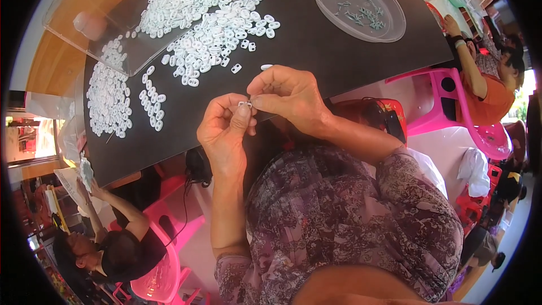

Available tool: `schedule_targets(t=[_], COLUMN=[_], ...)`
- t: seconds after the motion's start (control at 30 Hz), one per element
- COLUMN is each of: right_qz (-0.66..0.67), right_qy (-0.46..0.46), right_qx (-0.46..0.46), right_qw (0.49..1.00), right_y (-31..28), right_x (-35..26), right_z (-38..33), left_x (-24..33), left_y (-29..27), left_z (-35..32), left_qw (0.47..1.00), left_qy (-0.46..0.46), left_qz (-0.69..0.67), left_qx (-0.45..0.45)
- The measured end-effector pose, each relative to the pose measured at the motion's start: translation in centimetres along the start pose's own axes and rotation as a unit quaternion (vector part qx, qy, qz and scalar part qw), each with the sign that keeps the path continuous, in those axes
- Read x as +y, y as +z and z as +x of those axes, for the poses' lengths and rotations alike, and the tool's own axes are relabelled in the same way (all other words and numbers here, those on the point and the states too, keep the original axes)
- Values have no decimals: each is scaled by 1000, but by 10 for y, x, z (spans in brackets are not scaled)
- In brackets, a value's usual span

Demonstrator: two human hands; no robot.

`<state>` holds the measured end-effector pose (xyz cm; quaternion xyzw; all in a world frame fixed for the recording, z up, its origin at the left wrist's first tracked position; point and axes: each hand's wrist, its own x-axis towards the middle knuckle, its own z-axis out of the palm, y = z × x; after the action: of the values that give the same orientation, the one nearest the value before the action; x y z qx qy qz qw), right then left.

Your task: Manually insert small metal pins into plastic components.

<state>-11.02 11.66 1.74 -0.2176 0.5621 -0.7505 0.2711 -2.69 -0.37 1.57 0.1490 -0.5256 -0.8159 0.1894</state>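
Observation:
Just off the near edge of the dark table, my two hands meet fingertip to fingertip. Between the thumb and fingers of my left hand point(224, 135) a small white plastic piece point(244, 103) is pinched. My right hand point(296, 99) closes in a pinch at the right end of that piece; anything tiny in its fingertips is hidden. Similar white oval pieces with two holes lie in a heap point(206, 45) ahead of my hands. A second heap point(107, 99) and a short cluster point(151, 100) lie to the left.
A clear plastic box point(132, 68) at the far left holds more white pieces. A round clear tray point(389, 31) with small grey-green pins stands far right on the dark table point(288, 34). Pink chairs point(446, 101) and other people point(488, 96) are on both sides.

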Motion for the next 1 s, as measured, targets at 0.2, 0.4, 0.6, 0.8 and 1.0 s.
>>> schedule_targets(t=[0.2, 0.4, 0.6, 0.8, 1.0], right_qz=[-52, -30, -55, -80, -90], right_qy=[-7, 10, 11, 10, 11], right_qx=[2, -2, -10, -13, -19], right_qw=[999, 999, 998, 997, 996], right_y=[2, 8, 10, 12, 14], right_x=[2, -2, -1, 0, 1], right_z=[1, 0, 0, 0, -1], left_x=[1, 4, 4, 3, 2], left_y=[-7, -9, -14, -18, -18], left_z=[-1, -7, -8, -7, -7], left_qw=[999, 995, 975, 963, 936], left_qy=[19, 45, 88, 111, 168], left_qz=[46, 94, 205, 245, 309], left_qx=[10, 7, 4, -1, 2])
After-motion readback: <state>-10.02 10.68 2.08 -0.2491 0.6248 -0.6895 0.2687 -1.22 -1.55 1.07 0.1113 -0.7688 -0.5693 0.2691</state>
